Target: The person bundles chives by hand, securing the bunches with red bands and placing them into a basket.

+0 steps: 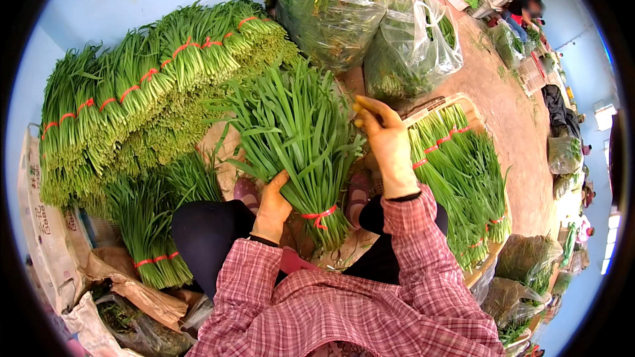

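A bundle of long flat green leaves, like garlic chives, stands tilted between my knees, its leaf tips away from me. A red tie circles it near the pale stem ends. My left hand, in a yellowish glove, grips the bundle's left side, thumb in front and the other fingers hidden behind the leaves. Just right of the leaf tips, my gloved right hand is raised with fingers curled toward the thumb. Whether something thin sits in its fingertips cannot be made out.
Tied chive bundles are stacked high at the left, with more bundles below. On my right a tan crate holds several bundles. Stuffed clear plastic bags stand ahead. A person works at the far right.
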Motion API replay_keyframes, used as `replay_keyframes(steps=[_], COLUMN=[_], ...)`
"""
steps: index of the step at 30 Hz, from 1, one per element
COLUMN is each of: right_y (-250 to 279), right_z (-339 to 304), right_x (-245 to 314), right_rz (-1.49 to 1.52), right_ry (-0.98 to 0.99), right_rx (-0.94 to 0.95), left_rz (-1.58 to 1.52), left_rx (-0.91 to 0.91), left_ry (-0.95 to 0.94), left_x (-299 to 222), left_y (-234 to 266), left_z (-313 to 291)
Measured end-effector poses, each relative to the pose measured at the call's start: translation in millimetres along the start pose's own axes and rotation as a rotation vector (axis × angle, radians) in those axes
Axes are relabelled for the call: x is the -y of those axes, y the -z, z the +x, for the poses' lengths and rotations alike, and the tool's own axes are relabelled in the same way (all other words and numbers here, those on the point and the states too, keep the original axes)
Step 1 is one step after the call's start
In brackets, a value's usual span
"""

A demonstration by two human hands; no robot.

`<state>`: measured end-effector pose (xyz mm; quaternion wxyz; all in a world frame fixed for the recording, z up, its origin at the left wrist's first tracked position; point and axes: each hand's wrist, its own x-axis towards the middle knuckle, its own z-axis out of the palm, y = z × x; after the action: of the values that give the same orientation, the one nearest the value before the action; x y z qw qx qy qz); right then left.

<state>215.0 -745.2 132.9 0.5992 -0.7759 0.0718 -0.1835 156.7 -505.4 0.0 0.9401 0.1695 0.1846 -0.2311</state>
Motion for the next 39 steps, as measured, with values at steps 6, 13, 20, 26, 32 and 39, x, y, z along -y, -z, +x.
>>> replay_keyframes(steps=[6,13,20,26,32,39], right_y=[-24,-10,-63,-46,-37,-56], right_z=[30,63,-5,28,-33,-54], right_x=[-15,-1,35,30,3,-21], right_rz=[-0.671,0.192,-0.415,0.448,-0.316,0.056], right_ry=[0.218,-0.286,0.154,-0.324,0.060,-0.499], right_rx=[0.148,-0.080,0.189,0.060,0.193,0.144], left_rz=[0.065,0.089,0.284,0.301,0.321,0.127], left_rx=[0.002,0.008,-0.134,-0.164,-0.196,-0.192], left_ry=[-0.014,-0.076,-0.291,-0.180,-0.248,-0.093], left_x=[6,5,10,12,15,13], left_y=[-4,2,-20,-36,-29,-31], left_z=[-2,3,4,-9,2,4])
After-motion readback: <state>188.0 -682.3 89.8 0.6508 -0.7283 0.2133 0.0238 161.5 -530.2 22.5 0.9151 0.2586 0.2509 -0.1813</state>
